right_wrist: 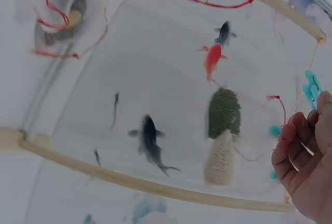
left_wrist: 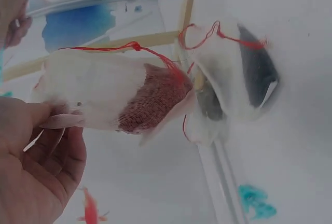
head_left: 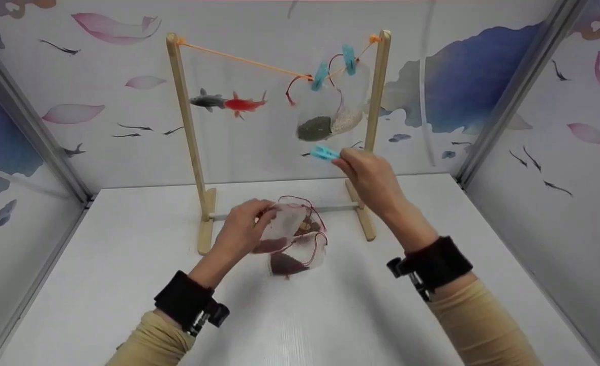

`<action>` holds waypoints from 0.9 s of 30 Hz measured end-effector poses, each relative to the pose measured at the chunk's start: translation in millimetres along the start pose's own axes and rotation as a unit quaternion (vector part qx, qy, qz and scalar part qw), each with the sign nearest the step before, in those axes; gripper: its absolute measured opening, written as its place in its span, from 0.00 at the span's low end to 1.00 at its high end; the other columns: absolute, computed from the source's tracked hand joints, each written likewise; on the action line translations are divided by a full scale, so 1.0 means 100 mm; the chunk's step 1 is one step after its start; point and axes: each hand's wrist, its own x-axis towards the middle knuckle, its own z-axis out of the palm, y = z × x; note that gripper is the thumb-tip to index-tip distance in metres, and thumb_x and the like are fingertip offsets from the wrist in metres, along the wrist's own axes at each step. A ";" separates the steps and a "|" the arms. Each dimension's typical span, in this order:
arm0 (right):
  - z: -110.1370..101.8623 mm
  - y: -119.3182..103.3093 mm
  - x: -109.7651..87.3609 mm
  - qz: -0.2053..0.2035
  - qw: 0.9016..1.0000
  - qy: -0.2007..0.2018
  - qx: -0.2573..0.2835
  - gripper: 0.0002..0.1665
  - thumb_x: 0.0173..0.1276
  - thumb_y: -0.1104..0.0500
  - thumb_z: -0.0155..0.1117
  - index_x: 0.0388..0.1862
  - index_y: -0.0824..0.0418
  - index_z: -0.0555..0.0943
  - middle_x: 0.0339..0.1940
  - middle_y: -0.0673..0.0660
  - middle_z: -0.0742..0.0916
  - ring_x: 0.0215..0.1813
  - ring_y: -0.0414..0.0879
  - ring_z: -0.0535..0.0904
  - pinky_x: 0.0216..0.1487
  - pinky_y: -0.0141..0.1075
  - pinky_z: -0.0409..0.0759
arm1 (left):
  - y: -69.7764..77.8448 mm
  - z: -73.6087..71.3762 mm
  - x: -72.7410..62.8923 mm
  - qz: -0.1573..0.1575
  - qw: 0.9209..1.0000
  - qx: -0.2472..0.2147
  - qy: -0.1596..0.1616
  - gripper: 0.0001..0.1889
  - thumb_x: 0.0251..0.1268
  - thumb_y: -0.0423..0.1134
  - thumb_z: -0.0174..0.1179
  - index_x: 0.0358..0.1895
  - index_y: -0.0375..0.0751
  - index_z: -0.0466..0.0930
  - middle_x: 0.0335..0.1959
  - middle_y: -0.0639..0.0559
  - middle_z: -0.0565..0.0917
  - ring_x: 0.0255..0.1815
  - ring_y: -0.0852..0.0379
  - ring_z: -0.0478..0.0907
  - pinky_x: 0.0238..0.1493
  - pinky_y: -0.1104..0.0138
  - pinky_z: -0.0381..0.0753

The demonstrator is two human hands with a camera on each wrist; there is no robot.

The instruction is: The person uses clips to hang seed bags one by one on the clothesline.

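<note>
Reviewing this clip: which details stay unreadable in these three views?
- Left hand: its fingertips on the mesh bag are covered by the hand in the head view and cut off by the frame edge in the left wrist view.
- Right hand: its pinch on the blue clothespin is too small in the head view.
- Bags on the table: contents blurred.

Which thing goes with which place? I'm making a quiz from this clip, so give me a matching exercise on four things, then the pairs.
Things:
1. loose blue peg
2. mesh bag of red grain
3. bags of green and white grain
4. orange string

Places:
A. stretched between the wooden posts
B. lifted by the left hand
C. pinched by the right hand
D. pegged up, hanging from the line

Pairs: 1-C, 2-B, 3-D, 4-A
</note>
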 end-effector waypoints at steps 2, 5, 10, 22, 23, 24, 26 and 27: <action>-0.12 0.02 0.29 -0.020 1.000 -0.002 -0.015 0.15 0.76 0.56 0.57 0.31 0.64 0.73 0.20 0.57 0.73 0.24 0.48 0.65 0.29 0.36 0.62 | 0.03 -0.11 0.16 -0.017 1.000 -0.007 -0.003 0.11 0.75 0.39 0.56 0.53 0.41 0.82 0.38 0.49 0.87 0.37 0.55 0.81 0.40 0.62 0.80; -0.28 0.04 0.67 -0.027 0.999 -0.011 -0.045 0.17 0.77 0.54 0.55 0.31 0.65 0.73 0.20 0.58 0.73 0.24 0.51 0.64 0.29 0.38 0.60 | 0.05 -0.25 0.39 -0.033 0.999 -0.007 -0.002 0.13 0.75 0.40 0.56 0.57 0.42 0.79 0.39 0.48 0.88 0.37 0.53 0.81 0.41 0.62 0.81; -0.36 -0.01 1.08 -0.046 0.989 -0.041 -0.133 0.20 0.78 0.50 0.51 0.32 0.66 0.73 0.22 0.61 0.76 0.25 0.54 0.69 0.28 0.42 0.68 | 0.11 -0.45 0.75 -0.023 0.998 0.043 0.027 0.11 0.76 0.41 0.55 0.55 0.43 0.78 0.40 0.46 0.89 0.38 0.51 0.85 0.44 0.59 0.84; -0.38 -0.12 1.31 -0.039 0.977 -0.073 -0.197 0.20 0.78 0.49 0.51 0.38 0.66 0.76 0.28 0.65 0.83 0.32 0.60 0.80 0.34 0.50 0.81 | 0.48 -0.71 1.26 -0.030 0.978 0.153 0.138 0.10 0.75 0.40 0.56 0.50 0.41 0.81 0.43 0.43 0.89 0.40 0.47 0.87 0.42 0.56 0.84; -0.39 -0.12 1.32 -0.042 0.977 -0.081 -0.193 0.20 0.78 0.49 0.50 0.38 0.67 0.76 0.28 0.64 0.83 0.32 0.59 0.80 0.34 0.50 0.81 | 0.50 -0.72 1.28 -0.033 0.978 0.146 0.148 0.10 0.75 0.40 0.55 0.50 0.41 0.82 0.43 0.43 0.89 0.39 0.48 0.87 0.41 0.56 0.84; -0.40 -0.12 1.32 -0.046 0.977 -0.088 -0.186 0.20 0.78 0.50 0.51 0.38 0.67 0.76 0.28 0.64 0.83 0.32 0.58 0.79 0.34 0.49 0.81 | 0.52 -0.74 1.31 -0.036 0.977 0.138 0.157 0.10 0.76 0.40 0.55 0.49 0.40 0.82 0.42 0.44 0.90 0.39 0.48 0.87 0.40 0.57 0.84; -0.42 -0.14 1.33 -0.055 0.977 -0.110 -0.175 0.19 0.78 0.51 0.51 0.39 0.67 0.77 0.29 0.64 0.84 0.31 0.57 0.78 0.35 0.48 0.80 | 0.56 -0.76 1.34 -0.045 0.977 0.124 0.169 0.10 0.75 0.41 0.56 0.48 0.41 0.83 0.42 0.45 0.90 0.39 0.49 0.86 0.40 0.58 0.83; -0.43 -0.15 1.34 -0.060 0.976 -0.121 -0.171 0.19 0.78 0.52 0.51 0.39 0.68 0.77 0.29 0.65 0.84 0.31 0.57 0.78 0.36 0.48 0.80 | 0.58 -0.76 1.36 -0.050 0.977 0.117 0.174 0.11 0.75 0.42 0.56 0.48 0.41 0.83 0.42 0.45 0.90 0.39 0.50 0.86 0.39 0.59 0.83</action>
